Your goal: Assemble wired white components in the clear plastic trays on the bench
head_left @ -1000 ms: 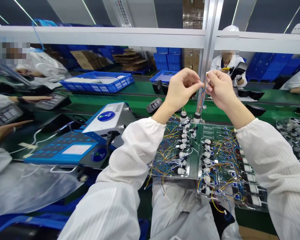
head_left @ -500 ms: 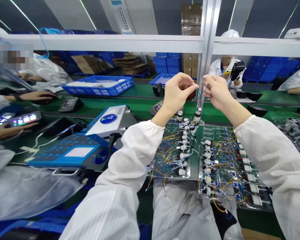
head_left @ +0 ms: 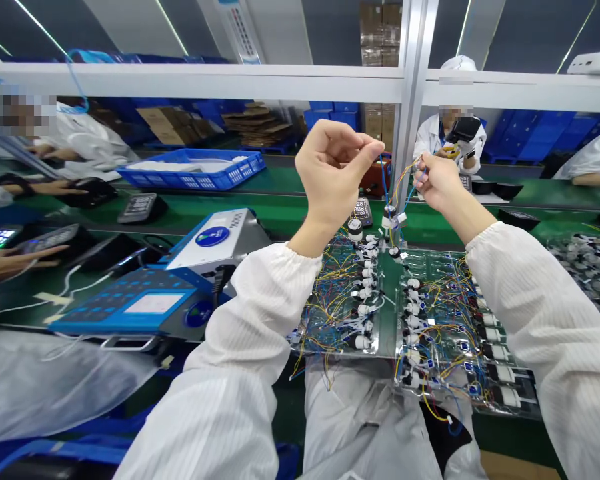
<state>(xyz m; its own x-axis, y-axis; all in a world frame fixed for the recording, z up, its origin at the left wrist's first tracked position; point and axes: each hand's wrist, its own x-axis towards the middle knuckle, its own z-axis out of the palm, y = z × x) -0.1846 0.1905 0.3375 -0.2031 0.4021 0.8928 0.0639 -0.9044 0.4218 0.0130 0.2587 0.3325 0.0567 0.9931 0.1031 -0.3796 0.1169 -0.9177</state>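
Wired circuit panel (head_left: pixel 350 313) lies at my 12 o'clock over my lap, crowded with white connectors and coloured leads. My left hand (head_left: pixel 333 167) and right hand (head_left: pixel 443 187) are raised well apart above it, spreading thin wires (head_left: pixel 397 180) that rise from a white fitting (head_left: pixel 389 217). My left thumb and forefinger (head_left: pixel 375 143) pinch together on a blue wire, while my right fingertips (head_left: pixel 423 167) close on yellow and blue strands.
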